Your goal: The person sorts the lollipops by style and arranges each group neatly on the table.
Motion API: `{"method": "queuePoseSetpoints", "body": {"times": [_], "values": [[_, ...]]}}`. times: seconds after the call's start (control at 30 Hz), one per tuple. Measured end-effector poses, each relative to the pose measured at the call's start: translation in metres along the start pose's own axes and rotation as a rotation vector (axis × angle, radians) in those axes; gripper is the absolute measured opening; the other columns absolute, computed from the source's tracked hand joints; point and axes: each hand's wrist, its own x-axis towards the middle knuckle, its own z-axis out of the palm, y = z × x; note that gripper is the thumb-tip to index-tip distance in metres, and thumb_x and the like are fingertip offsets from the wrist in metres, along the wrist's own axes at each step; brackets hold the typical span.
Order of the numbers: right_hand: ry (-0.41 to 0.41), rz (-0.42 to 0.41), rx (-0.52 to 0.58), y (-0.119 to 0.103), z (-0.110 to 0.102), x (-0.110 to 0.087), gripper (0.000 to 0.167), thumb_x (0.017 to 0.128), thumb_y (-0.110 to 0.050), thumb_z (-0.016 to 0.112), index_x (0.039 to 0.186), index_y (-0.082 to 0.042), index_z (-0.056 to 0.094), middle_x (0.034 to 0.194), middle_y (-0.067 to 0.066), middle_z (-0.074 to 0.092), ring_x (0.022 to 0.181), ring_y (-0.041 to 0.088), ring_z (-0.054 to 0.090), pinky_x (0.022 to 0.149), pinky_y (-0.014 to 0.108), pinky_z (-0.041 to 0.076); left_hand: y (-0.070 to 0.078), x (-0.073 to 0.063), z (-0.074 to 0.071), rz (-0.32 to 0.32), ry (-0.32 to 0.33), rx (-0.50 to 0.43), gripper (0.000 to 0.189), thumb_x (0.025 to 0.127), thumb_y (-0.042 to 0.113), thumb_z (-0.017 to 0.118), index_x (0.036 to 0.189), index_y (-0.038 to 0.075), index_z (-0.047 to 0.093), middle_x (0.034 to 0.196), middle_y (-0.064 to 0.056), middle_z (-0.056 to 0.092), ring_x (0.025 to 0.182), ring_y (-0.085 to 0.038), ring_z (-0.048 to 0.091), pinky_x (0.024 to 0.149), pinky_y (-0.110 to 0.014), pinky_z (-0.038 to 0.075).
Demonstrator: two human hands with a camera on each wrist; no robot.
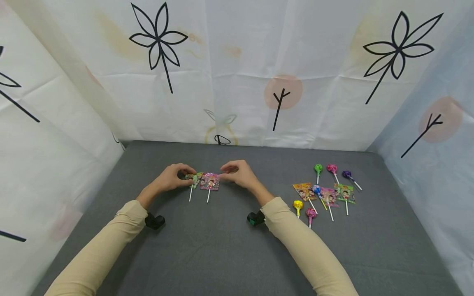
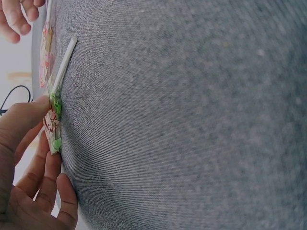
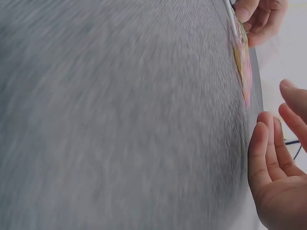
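My left hand (image 1: pixel 171 177) pinches a flat lollipop in a green printed wrapper (image 1: pixel 196 179), between thumb and fingers at the wrapper's left side. In the left wrist view its white stick (image 2: pixel 64 64) lies over the grey cloth. Close on its right lies a flat lollipop in a pink wrapper (image 1: pixel 210 182), its stick pointing toward me. My right hand (image 1: pixel 241 174) is just right of the pink wrapper. In the right wrist view the fingers (image 3: pixel 259 143) are loosely extended with nothing between them, apart from the pink wrapper (image 3: pixel 245 79).
On the right of the grey table (image 1: pixel 207 255) lie several lollipops: round ones, such as a green one (image 1: pixel 318 168) and a yellow one (image 1: pixel 298 204), and flat ones, such as an orange-wrapped one (image 1: pixel 304 191). A patterned white curtain (image 1: pixel 237 53) stands behind the table.
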Motion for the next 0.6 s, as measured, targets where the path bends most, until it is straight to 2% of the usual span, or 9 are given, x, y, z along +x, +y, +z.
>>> {"method": "queuePoseSetpoints", "body": {"times": [0.17, 0.37, 0.6], "values": [[-0.038, -0.033, 0.032, 0.001, -0.012, -0.009, 0.026, 0.095, -0.008, 0.075, 0.113, 0.009, 0.071, 0.104, 0.014, 0.071, 0.091, 0.039, 0.069, 0.074, 0.048, 0.056, 0.002, 0.000, 0.000, -0.001, 0.001, 0.004, 0.028, 0.092, 0.016, 0.080, 0.117, 0.005, 0.073, 0.113, -0.010, 0.067, 0.102, -0.030, 0.061, 0.088, -0.056, 0.046], [-0.038, -0.021, 0.051, -0.002, -0.029, -0.022, 0.028, 0.096, -0.008, 0.072, 0.117, 0.010, 0.068, 0.106, 0.014, 0.070, 0.093, 0.043, 0.067, 0.079, 0.056, 0.053, 0.002, 0.000, -0.001, -0.002, -0.002, 0.001, 0.028, 0.091, 0.015, 0.080, 0.117, 0.005, 0.073, 0.113, -0.010, 0.067, 0.102, -0.030, 0.061, 0.088, -0.055, 0.047], [-0.049, 0.007, 0.061, -0.006, -0.049, -0.039, 0.029, 0.098, -0.009, 0.070, 0.121, 0.008, 0.066, 0.110, 0.015, 0.068, 0.095, 0.030, 0.070, 0.083, 0.047, 0.055, 0.001, 0.002, -0.002, 0.002, -0.004, 0.003, 0.028, 0.091, 0.015, 0.080, 0.116, 0.005, 0.073, 0.113, -0.011, 0.067, 0.101, -0.030, 0.061, 0.088, -0.055, 0.047]]}}
